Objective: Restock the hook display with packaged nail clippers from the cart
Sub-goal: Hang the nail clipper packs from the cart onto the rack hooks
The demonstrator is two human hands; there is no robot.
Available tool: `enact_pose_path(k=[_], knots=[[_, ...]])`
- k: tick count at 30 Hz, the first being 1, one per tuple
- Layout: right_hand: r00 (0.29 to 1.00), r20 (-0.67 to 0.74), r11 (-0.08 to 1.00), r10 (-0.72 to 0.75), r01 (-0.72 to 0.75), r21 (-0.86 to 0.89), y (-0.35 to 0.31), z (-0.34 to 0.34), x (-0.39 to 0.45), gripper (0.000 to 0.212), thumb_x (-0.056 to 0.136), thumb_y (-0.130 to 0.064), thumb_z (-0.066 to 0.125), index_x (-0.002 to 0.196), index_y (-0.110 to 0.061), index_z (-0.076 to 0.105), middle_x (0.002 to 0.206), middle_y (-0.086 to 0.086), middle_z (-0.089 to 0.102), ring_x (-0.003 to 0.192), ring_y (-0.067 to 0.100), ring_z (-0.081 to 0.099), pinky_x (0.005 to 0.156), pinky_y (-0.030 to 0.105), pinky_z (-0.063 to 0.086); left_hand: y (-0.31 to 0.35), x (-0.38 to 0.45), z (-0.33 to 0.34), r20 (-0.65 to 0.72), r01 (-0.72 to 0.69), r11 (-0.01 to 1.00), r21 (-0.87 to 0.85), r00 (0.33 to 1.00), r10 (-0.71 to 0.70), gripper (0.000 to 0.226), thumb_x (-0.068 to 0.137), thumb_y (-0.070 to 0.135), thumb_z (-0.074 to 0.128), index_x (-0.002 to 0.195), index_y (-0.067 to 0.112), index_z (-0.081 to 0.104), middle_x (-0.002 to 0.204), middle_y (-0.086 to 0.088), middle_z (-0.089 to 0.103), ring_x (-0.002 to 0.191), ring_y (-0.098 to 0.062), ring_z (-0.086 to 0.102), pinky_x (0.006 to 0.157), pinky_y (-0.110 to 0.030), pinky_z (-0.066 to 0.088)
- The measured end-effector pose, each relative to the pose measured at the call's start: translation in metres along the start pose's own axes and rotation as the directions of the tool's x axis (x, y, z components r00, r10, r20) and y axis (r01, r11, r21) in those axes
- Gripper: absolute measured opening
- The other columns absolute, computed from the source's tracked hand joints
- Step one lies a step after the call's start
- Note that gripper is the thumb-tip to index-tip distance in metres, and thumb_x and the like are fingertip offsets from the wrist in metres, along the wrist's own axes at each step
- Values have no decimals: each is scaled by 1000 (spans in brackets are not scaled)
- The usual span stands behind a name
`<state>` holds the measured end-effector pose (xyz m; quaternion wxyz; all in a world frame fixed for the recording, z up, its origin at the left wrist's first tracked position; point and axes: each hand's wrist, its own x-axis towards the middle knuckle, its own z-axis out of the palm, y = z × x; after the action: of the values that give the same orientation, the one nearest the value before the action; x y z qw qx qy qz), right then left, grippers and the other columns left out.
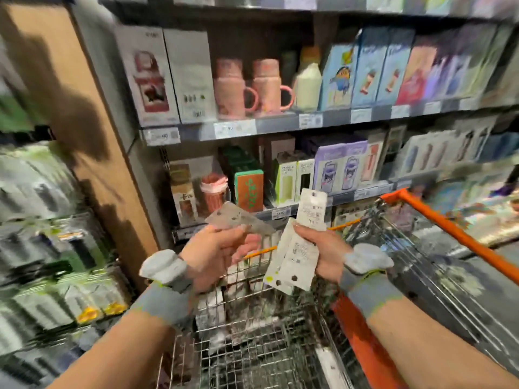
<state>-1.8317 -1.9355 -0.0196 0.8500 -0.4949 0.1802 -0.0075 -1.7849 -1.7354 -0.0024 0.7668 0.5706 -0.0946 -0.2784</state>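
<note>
We hold both forearms raised, our left grip (pixel 222 251) and right grip (pixel 317 248) each curled closed, close together.

The cart (pixel 449 228) has an orange rim and silver wire mesh. The packages (pixel 295 256) in the right hand (pixel 323 248) are white with small black print. At 11 o'clock two flasks (pixel 252 88) are pink, beside light blue boxes (pixel 373 66). Both wristbands (pixel 165 270) are grey with yellow-green edges
</note>
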Motion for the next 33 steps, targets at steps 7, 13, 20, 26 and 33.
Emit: enact_pose_path(k=[7,13,20,26,33], knots=[[994,57,994,-89,92,-51,-63,54,-41,8,92,-5,54,90,-8,61,85,15,65,68,26,65,55,39,56,81,-67,2,258,-137,990,33,958,124,91,48,-21,62,132,12,50,119,-22,60,98,-31,60,67,-33,56],[966,163,977,-199,208,-37,-94,109,-70,7,89,-3,58,93,-5,62,81,14,69,65,25,69,59,39,58,128,-123,10,153,-258,963,73,958,244,47,73,26,78,118,25,63,118,-6,66,102,-22,64,88,-41,52],[918,311,958,-246,279,-67,-104,183,-100,15,88,-6,59,103,-6,62,86,11,72,67,21,71,56,34,56,171,-168,-25,-39,-436,877,204,891,452,40,83,3,59,119,21,61,108,-10,70,88,-35,69,62,-35,57],[866,392,942,-311,336,4,-90,267,-124,13,89,-2,56,100,-5,62,77,9,72,64,20,71,51,32,56,211,-217,-89,-79,-448,835,320,865,495,53,65,12,78,112,16,53,89,-12,70,73,-31,65,52,-29,48],[836,436,939,-334,336,76,-62,341,-137,17,89,-2,55,104,-3,61,76,10,72,63,21,71,53,34,57,248,-262,-155,-96,-450,832,326,859,503,41,64,11,73,104,5,64,89,-9,72,76,-31,69,55,-24,51]])
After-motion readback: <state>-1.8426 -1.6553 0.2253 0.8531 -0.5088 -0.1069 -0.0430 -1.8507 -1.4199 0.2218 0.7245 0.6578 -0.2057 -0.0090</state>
